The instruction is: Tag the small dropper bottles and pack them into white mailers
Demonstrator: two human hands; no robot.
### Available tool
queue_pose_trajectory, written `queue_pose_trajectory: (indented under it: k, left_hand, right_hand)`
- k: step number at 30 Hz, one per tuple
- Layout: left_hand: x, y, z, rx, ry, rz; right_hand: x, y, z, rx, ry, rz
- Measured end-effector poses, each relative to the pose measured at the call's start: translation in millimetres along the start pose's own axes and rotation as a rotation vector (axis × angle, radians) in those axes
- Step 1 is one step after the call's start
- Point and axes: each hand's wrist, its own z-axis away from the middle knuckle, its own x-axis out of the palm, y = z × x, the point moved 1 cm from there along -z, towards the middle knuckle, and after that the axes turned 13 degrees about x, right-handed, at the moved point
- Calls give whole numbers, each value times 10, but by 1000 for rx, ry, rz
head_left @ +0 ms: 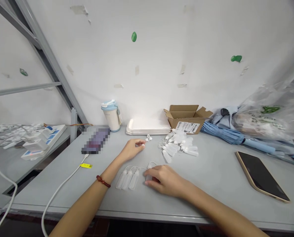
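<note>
My left hand (131, 148) rests on the grey table (211, 184), its fingertips pinched on a small white cap (143, 144). A few more white caps (148, 138) lie just beyond it. My right hand (164, 180) lies curled over a small clear plastic bottle (148, 177), pressing it to the table. Three similar bottles (127, 179) with thin looped cords lie side by side between my hands. A loose pile of the same clear bottles (178, 144) sits further back, right of the caps.
At the back stand a pale tumbler (111, 116), a stack of white trays (148, 127) and an open cardboard box (186, 118). A phone on a white cable (95, 141) lies left, a tablet (261, 176) right, with a blue umbrella (235, 136) and plastic bags behind it. A power strip (41, 141) sits far left.
</note>
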Motion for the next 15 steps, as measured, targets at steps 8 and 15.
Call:
queue_pose_trajectory:
  k: [8, 15]
  left_hand:
    - [-16, 32, 19, -77, -10, 213]
    - [1, 111, 59, -206, -33, 341]
  right_hand:
    - [36, 44, -25, 66, 23, 71]
    - [28, 114, -39, -22, 132, 192]
